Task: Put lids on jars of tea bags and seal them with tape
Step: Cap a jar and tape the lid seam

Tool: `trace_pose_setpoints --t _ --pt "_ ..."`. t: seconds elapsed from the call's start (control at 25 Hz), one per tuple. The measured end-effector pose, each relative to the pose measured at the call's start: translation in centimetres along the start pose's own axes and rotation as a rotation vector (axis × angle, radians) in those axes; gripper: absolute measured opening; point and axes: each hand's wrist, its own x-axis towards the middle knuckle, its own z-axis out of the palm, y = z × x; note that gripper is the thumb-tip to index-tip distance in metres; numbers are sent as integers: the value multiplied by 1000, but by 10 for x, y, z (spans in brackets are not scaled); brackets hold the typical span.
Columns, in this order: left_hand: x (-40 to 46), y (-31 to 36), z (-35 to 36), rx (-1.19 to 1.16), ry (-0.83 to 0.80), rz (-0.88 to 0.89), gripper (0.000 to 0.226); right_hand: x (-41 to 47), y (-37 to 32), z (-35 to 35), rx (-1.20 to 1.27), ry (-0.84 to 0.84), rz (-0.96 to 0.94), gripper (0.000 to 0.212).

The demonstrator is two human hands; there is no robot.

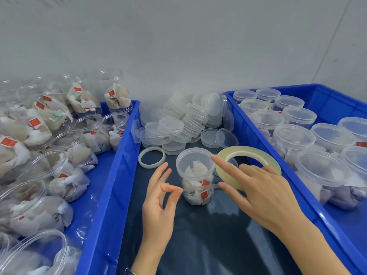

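A lidded jar (pixel 195 175) of tea bags is standing upright on the dark table (pixel 198 235), in the gap between two blue crates. The left hand (pixel 160 197) is hovering just beside the jar's left side, thumb and forefinger pinching together — whether they are nipping a tape end I cannot tell — while the other fingers are fanning up and apart. The right hand (pixel 262 193) is holding a large roll of clear tape (pixel 248 167) just right of the jar, its curled fingers wrapping over the ring; the index finger is stretching out straight, its tip reaching the rim of the jar's lid, and the thumb is pointing toward the jar's waist.

Behind the jar a heap of spare lids (pixel 184 122) is lying against the wall, and a smaller tape ring (pixel 152 157) is resting flat near it. The left crate (pixel 111 175) is holding open jars of tea bags; the right crate (pixel 258 151) is holding jars already lidded.
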Motion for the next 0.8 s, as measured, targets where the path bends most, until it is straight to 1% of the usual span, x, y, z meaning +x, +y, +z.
trace_pose_setpoints --t 0.12,0.28,0.68,0.8 --pt "5 -7 5 -43 -1 -39 12 3 1 6 -82 38 -5 53" --pt "15 -11 9 -144 7 -74 14 11 4 14 -127 72 -9 51" --pt "22 -18 9 -152 4 -44 11 16 4 17 -65 69 -5 49" --pt "27 -19 9 -134 -25 -21 8 20 5 15 -34 67 -2 48"
